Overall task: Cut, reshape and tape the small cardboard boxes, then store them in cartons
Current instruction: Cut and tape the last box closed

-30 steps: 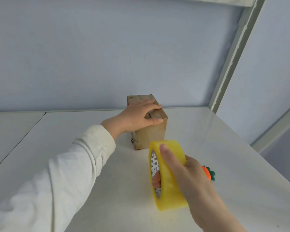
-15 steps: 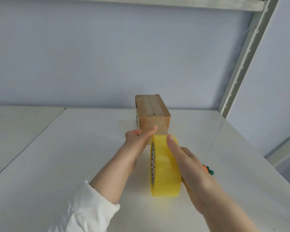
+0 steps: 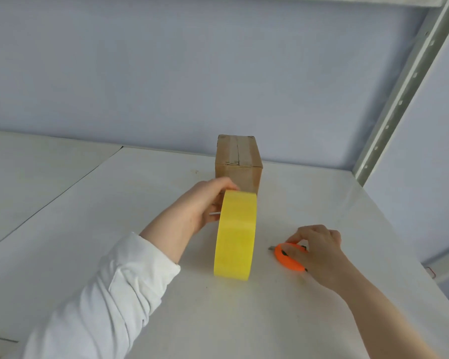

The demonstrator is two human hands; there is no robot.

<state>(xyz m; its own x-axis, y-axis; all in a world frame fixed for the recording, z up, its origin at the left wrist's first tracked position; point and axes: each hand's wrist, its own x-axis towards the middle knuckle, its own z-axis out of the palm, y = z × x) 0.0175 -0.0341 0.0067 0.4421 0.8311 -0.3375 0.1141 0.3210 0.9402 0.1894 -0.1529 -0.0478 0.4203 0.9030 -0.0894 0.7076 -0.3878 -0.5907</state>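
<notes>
Head view is showing a white table (image 3: 114, 229) on which three things are being handled or kept ready. A yellow tape roll (image 3: 235, 235) is being stood on its edge near the middle of the table, and it is being steadied by the left hand (image 3: 202, 203), whose fingers are being curled round the roll's far upper side and left face; how tightly it is being gripped cannot be told. The roll is probably being kept upright so that its loose end stays within reach for the next strip. Just to the right of the roll, an orange cutter (image 3: 289, 257) is being covered by the right hand (image 3: 316, 251), whose fingers are being closed over its top while it is lying on the table, its small metal tip pointing left toward the roll; whether it is being lifted yet cannot be told. The cutter is likely being taken up so that tape or cardboard can be cut. Behind the roll, close to the back wall (image 3: 218, 73), a small cardboard box (image 3: 237, 161) is being left standing by itself, untouched, with tape running along its top seam. No carton is being shown.
</notes>
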